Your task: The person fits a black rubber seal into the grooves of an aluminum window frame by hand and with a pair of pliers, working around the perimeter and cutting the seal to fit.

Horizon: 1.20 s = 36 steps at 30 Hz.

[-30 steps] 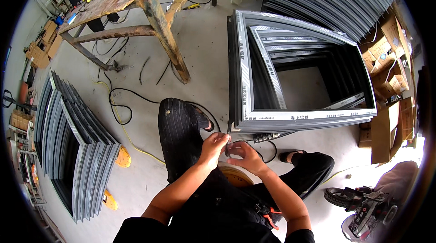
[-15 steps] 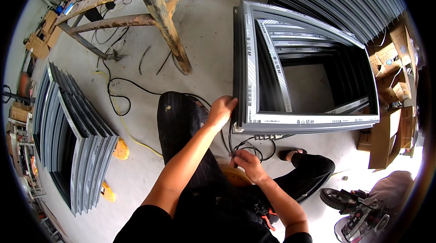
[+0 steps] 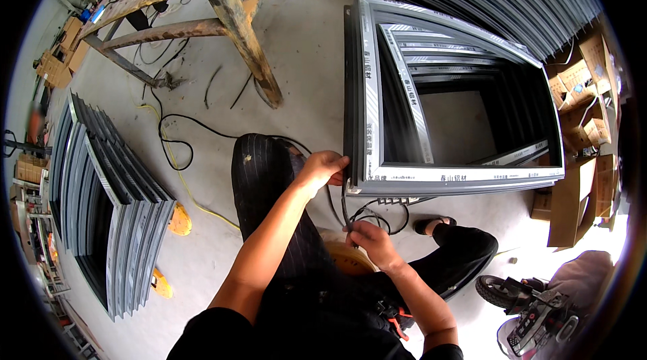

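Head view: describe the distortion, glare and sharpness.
Head view: strong fisheye, black corners, the window frame bowing toward the rim; blown-out glare on the floor at lower right; left hand and right hand near centre are sharp, edges softer.

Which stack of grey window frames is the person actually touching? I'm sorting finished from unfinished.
The stack of frames lying flat before the knees: the left hand grips its near corner. The stack at left stands untouched.

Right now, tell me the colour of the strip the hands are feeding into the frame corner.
Black; the strip shows best in the head view.
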Available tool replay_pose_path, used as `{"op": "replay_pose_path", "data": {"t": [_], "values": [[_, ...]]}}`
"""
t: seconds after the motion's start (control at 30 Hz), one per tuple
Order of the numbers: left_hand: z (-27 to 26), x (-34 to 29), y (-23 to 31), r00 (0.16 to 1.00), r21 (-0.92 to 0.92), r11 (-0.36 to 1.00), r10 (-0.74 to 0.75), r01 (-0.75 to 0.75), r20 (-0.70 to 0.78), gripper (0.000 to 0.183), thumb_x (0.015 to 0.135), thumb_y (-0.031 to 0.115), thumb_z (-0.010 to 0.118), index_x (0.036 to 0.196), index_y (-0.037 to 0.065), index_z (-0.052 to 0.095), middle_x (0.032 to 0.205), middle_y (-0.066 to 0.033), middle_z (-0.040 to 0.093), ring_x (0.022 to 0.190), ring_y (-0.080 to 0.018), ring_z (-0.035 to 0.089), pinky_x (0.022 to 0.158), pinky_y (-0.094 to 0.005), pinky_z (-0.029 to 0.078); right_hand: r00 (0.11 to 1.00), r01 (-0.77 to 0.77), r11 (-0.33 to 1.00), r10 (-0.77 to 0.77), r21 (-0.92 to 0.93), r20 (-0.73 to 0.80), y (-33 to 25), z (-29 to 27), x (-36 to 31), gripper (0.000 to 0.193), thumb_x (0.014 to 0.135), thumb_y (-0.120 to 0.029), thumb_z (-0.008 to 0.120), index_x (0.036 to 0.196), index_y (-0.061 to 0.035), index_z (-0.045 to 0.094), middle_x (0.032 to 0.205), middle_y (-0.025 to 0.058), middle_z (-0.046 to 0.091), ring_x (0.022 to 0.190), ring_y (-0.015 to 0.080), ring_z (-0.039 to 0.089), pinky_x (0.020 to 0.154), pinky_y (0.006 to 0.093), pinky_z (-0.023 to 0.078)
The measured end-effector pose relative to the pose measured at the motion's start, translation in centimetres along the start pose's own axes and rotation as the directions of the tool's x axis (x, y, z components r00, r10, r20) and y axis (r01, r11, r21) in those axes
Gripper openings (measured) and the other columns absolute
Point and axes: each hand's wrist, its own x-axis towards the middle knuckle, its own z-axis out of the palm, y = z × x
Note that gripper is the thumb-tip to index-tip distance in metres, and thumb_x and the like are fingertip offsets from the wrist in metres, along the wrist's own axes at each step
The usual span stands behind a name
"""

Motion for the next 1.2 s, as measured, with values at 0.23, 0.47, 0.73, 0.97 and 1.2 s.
{"op": "replay_pose_path", "data": {"t": [0.23, 0.47, 0.73, 0.97, 1.2], "values": [[1.0, -1.3, -0.4, 0.998, 0.027, 0.999, 0.042, -0.04, -0.055, 0.024, 0.092, 0.02, 0.061, 0.087, -0.004, 0.063, 0.076, -0.0085, 0.065, 0.063, -0.0158, 0.064, 0.058, -0.028, 0.055, 0.999, -0.033, 0.999, 0.034, 0.043, -0.012, -0.3, 0.0, 0.0, 0.018, 0.093, -0.004, 0.051, 0.107, 0.0048, 0.058, 0.081, 0.004, 0.06, 0.078, 0.0103, 0.055, 0.074, 0.0241, 0.045], [1.3, -2.1, -0.9, 0.995, 0.121, 0.992, 0.052, -0.041, -0.089, 0.021, 0.091, 0.017, 0.062, 0.09, -0.004, 0.062, 0.076, -0.0061, 0.063, 0.064, -0.0128, 0.062, 0.056, -0.0247, 0.054, 0.993, -0.109, 0.981, 0.116, 0.163, -0.032, -0.3, 0.1, -0.2, 0.015, 0.093, -0.004, 0.052, 0.104, 0.0064, 0.053, 0.078, 0.0069, 0.061, 0.066, 0.0128, 0.057, 0.064, 0.026, 0.048], [0.8, -3.3, -2.3, 0.998, 0.142, 0.988, 0.061, -0.061, 0.007, 0.018, 0.088, 0.015, 0.066, 0.091, -0.003, 0.063, 0.075, -0.0048, 0.064, 0.062, -0.011, 0.062, 0.057, -0.0241, 0.054, 0.981, -0.152, 0.983, 0.163, 0.103, -0.108, -2.2, 0.4, -0.3, 0.015, 0.088, -0.004, 0.058, 0.1, 0.0036, 0.053, 0.076, 0.0075, 0.062, 0.061, 0.0136, 0.06, 0.054, 0.0269, 0.048], [1.1, -4.0, -3.1, 0.999, 0.074, 0.996, 0.043, -0.041, -0.027, 0.02, 0.09, 0.016, 0.063, 0.094, -0.004, 0.062, 0.079, -0.0072, 0.064, 0.067, -0.0136, 0.065, 0.061, -0.0262, 0.055, 0.896, 0.037, 0.757, -0.315, -0.653, -0.314, -2.1, -0.3, -0.4, 0.016, 0.081, -0.005, 0.063, 0.096, -0.0022, 0.058, 0.078, 0.0115, 0.064, 0.065, 0.0275, 0.063, 0.057, 0.0372, 0.049], [-0.2, -5.3, -3.3, 0.993, -0.176, 0.982, -0.042, 0.062, 0.114, 0.021, 0.093, 0.014, 0.059, 0.103, -0.004, 0.06, 0.091, -0.011, 0.067, 0.081, -0.0178, 0.066, 0.074, -0.0282, 0.055, 0.71, 0.119, 0.179, -0.703, -0.977, -0.043, -6.3, -1.1, 1.5, 0.024, 0.071, 0.003, 0.062, 0.094, -0.0032, 0.061, 0.083, 0.0104, 0.063, 0.075, 0.0286, 0.061, 0.062, 0.0369, 0.05]]}}
